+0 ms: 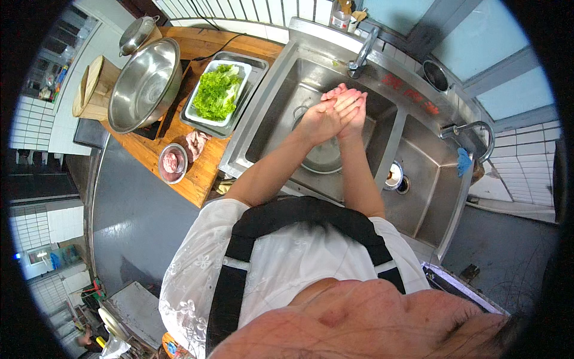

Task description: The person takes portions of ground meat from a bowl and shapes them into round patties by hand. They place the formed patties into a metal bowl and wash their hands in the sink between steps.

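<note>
Above the left basin of a stainless steel double sink (pixel 269 121), both my hands meet, one laid across the other with fingers mostly stretched out. My left hand (pixel 320 120) comes in from the left, and its fingers overlap my right hand (pixel 355 117). Nothing shows in either of them, though the space between the palms is hidden. Just beyond my fingertips stands a chrome tap (pixel 358 63); I cannot make out running water. Under my forearms a round metal pan (pixel 323 159) lies in the basin, partly covered by them.
The right basin (pixel 415 175) holds a white bowl (pixel 394 176) beside the drain. A blue cloth (pixel 463 161) hangs near the second tap (pixel 486 134). On the wooden counter (pixel 197 179) are lettuce (pixel 218 93) in a white basket, raw meat (pixel 170 162) in a bowl, and a large steel basin (pixel 144 85).
</note>
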A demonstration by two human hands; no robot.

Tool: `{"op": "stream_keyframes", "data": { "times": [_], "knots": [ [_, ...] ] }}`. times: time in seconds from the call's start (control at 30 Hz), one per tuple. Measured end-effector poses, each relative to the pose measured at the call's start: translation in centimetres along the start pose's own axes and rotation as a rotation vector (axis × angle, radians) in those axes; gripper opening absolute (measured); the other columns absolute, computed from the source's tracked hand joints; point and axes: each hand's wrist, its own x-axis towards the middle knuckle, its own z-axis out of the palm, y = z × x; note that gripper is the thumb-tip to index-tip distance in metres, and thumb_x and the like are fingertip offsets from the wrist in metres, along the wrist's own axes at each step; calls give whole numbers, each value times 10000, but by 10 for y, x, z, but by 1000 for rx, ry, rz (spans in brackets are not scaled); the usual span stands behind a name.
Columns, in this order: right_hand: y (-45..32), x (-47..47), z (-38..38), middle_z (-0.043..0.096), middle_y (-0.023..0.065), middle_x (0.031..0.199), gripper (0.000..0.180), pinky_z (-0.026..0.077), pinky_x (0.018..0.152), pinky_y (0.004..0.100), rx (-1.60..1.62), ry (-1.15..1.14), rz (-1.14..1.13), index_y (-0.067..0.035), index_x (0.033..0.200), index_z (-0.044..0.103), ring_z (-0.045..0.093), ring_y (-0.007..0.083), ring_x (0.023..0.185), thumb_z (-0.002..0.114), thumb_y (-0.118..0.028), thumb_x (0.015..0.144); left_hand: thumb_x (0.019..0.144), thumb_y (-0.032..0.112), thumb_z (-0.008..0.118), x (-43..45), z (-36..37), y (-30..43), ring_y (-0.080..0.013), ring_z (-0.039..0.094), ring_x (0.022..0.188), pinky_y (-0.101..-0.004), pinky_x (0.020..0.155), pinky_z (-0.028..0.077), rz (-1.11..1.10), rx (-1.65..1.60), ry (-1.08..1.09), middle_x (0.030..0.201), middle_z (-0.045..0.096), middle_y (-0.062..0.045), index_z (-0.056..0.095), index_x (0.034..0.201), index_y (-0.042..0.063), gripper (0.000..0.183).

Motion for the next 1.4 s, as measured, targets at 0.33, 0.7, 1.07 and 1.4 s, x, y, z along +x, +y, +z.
{"op": "stream_keyframes", "data": {
  "times": [0.33, 0.7, 1.07, 1.4],
  "knots": [
    [46, -20, -22, 564, 45, 770, 435, 459, 684, 425, 165, 129, 406, -104, 862, 551, 544, 233, 671, 449, -527, 881, 987, 277, 438, 28, 3, 8, -309, 599, 1052, -404, 944, 481, 164, 637, 218, 1192, 539, -176, 383, 1331, 22, 432],
    [70, -27, -5, 506, 127, 1245, 398, 352, 1000, 347, -858, 127, -348, -31, 1272, 446, 464, 231, 1165, 440, -287, 967, 867, 172, 486, 9, -16, 34, -362, 631, 755, -437, 690, 499, 413, 2141, 583, 804, 645, -189, 554, 1051, 75, 219],
    [33, 35, -34, 511, 29, 672, 141, 406, 533, 266, -964, 82, -407, -57, 1009, 553, 464, 111, 542, 431, -92, 946, 972, 278, 400, 3, -35, -2, -249, 612, 823, -362, 692, 510, 175, 905, 850, 1046, 590, -105, 466, 1215, 44, 344],
    [42, 15, -31, 628, 149, 1043, 236, 462, 867, 381, -2112, -268, -875, -18, 1049, 614, 584, 317, 1002, 543, -68, 830, 957, 475, 370, -4, -9, 22, -316, 617, 757, -429, 700, 522, 106, 468, 756, 910, 622, -161, 518, 1110, 20, 502]
  ]
}}
